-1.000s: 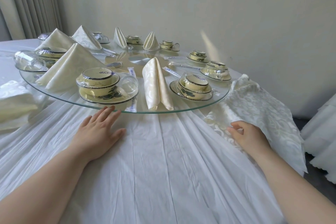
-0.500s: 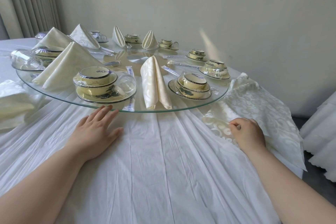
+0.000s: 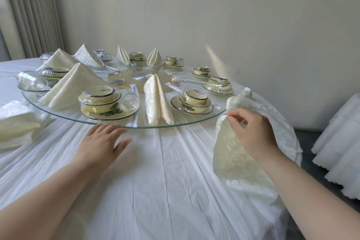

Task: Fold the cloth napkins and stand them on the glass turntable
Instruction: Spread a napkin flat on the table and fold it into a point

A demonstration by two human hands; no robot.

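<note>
Head view: napkin (image 3: 229, 154) is pinched at a corner by right hand (image 3: 251, 132), raised just right of glass turntable (image 3: 187, 123). Left hand (image 3: 101, 142) is laid flat, fingers straight, on tablecloth at its near rim. Risk: cloth may be swung into the rim, so cup set (image 3: 192, 101) or standing napkin (image 3: 158, 101) could be knocked.

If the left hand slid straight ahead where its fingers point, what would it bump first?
Probably the near rim of the glass turntable, right ahead of the left hand; resting low on the tablecloth, it might slip underneath instead.
</note>
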